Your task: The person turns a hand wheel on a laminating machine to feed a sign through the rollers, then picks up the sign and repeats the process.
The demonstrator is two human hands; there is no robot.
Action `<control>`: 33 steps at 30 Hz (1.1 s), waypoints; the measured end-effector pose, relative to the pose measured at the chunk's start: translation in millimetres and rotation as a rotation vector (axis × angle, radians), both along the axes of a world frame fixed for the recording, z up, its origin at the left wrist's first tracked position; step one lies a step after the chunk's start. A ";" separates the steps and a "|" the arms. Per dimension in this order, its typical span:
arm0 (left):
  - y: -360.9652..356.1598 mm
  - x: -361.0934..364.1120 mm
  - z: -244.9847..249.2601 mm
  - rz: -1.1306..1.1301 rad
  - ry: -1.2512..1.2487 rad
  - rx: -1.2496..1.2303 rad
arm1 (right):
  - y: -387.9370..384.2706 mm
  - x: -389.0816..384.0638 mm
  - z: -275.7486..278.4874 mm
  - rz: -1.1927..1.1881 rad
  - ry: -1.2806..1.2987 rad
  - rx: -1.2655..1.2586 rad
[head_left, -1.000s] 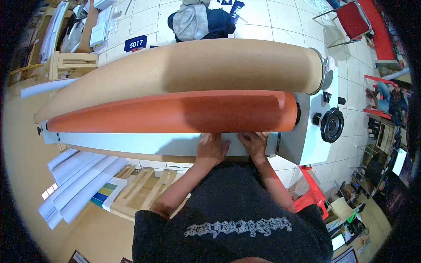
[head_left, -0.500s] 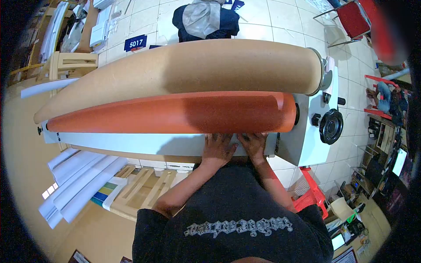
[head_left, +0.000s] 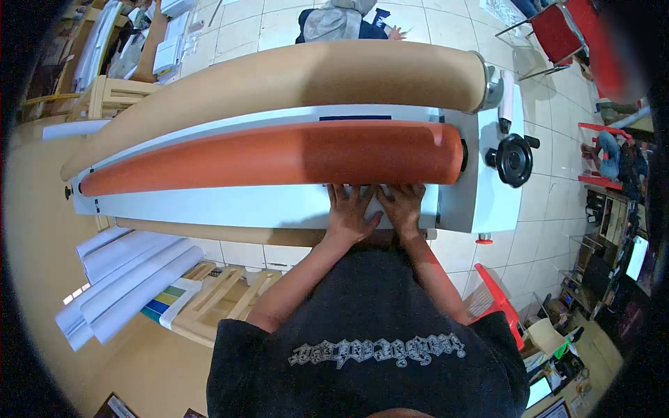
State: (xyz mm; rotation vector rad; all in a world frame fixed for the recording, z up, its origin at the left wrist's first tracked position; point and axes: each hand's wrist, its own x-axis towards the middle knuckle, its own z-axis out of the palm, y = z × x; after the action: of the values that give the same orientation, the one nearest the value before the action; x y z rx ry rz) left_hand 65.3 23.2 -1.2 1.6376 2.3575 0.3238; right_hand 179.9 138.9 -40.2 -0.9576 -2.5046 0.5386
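Head: white machine bed stands on tiled floor.

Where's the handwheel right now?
Head view, right side: the black handwheel sits on the machine's white end panel, just past the right end of the orange roller, up and right of the right hand.

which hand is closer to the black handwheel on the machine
Right. The right hand lies flat on the white bed, on the side of the black handwheel; the left hand lies just beside it, farther from the wheel.
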 end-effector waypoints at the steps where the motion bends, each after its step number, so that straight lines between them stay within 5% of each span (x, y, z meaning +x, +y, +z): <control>1: 2.6 0.0 5.1 0.011 -0.016 -0.015 | -0.6 -1.0 1.8 0.000 0.009 0.012; 14: -1.1 8.9 -0.2 0.000 0.120 -0.064 | -7.3 20.4 11.6 0.049 0.101 -0.050; 19: -1.4 8.9 -5.9 0.002 0.105 -0.125 | -26.2 59.4 68.8 0.179 -0.098 -0.167; 21: -3.5 9.9 -3.0 0.007 0.098 -0.101 | -23.3 67.8 139.2 0.492 -0.245 -0.586; 25: -3.0 10.0 5.4 0.013 0.080 -0.148 | 26.6 86.4 239.3 0.429 -0.109 -0.280; 27: -2.2 10.2 4.1 0.004 0.078 -0.161 | 75.0 84.1 275.4 0.383 -0.188 0.169; 31: -2.3 10.2 1.3 0.012 0.075 -0.163 | 152.0 62.3 293.8 0.460 -0.666 0.481; 33: -0.3 11.2 6.1 0.019 0.067 -0.162 | 173.5 48.7 306.3 0.614 -0.672 0.132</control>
State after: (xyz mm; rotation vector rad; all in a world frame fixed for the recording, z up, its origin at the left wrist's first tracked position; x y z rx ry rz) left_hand 76.6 22.9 5.0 1.5751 2.3798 0.0801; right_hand 228.5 312.4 266.0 -0.3167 -3.4107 0.2227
